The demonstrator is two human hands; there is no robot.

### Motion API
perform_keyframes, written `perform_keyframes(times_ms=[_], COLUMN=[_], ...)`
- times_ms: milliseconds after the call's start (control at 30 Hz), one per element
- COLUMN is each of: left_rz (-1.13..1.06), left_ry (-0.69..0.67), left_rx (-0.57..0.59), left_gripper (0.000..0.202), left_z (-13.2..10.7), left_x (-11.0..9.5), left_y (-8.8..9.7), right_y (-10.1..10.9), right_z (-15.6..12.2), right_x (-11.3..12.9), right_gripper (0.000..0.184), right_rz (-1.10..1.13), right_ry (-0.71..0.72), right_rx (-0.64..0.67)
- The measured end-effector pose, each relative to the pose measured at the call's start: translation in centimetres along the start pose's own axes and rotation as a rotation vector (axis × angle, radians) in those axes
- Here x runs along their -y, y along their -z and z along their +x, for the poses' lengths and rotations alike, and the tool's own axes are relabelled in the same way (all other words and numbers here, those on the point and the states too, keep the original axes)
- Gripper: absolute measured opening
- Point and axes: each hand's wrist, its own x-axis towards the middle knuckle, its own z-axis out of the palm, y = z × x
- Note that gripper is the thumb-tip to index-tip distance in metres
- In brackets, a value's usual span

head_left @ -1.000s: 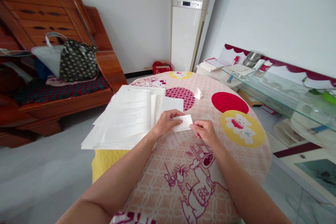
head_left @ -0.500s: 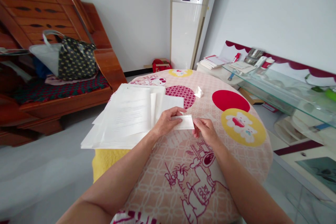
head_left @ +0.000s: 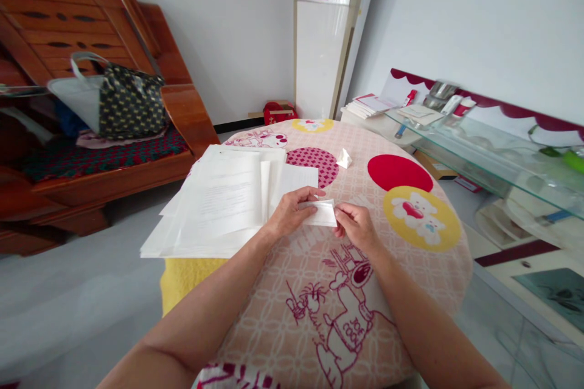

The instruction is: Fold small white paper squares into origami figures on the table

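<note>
Both hands on the slip [head_left: 323, 213], low over the worktop [head_left: 365, 149], just right of the paper stack [head_left: 223, 200]. Left hand [head_left: 288, 214] grip pins its left half, thumb on top; right hand [head_left: 358, 226] grip pinches the right end. Looks like a fold being creased. My call: align the 2 edges first, hold the left fixed, press from the fold outward.

Folded slip [head_left: 325, 214] L end under L hand [head_left: 292, 214]; stack [head_left: 219, 200] print illegible.
</note>
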Motion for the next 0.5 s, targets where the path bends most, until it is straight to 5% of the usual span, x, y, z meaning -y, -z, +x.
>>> perform_keyframes(times_ms=[167, 333, 500], left_rz=[0.220, 0.471, 0.671], left_ry=[-0.148, -0.434, -0.521], left_rx=[-0.022, 0.011, -0.031], left_gripper=[0.035, 0.034, 0.025], left_z=[-0.3, -0.5, -0.6], left_x=[-0.6, -1.1, -1.6], left_y=[-0.1, 0.0, -0.1], right_y=[0.0, 0.1, 0.3], right_z=[-0.1, -0.1, -0.3], right_x=[0.8, 0.4, 0.0], right_gripper=[0.015, 0.021, 0.019], right_rz=[-0.133, -0.274, -0.367], right_ry=[0.067, 0.215, 0.306], right_rx=[0.003, -0.174, -0.332])
